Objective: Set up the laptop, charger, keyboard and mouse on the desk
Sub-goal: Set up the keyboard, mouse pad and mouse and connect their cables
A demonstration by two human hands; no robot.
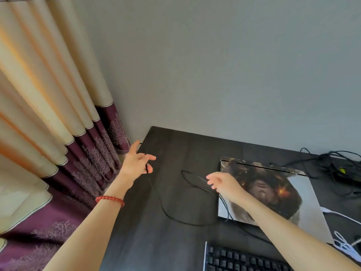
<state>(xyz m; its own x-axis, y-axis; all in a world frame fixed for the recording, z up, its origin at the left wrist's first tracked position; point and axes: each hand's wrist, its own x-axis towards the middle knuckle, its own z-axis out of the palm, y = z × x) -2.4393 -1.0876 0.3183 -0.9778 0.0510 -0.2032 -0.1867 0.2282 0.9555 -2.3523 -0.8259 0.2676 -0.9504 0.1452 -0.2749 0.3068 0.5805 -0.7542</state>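
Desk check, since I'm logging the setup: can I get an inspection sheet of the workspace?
Surface: dark desk.
Job's things: closed laptop; keyboard near edge; charger, mouse not identified.
Clutter: white cord at right.
Hands: left hand pinches the black cable; right hand holds its loops.
Cables: dark cable bundle far right.
Surroundings: curtain, grey wall.
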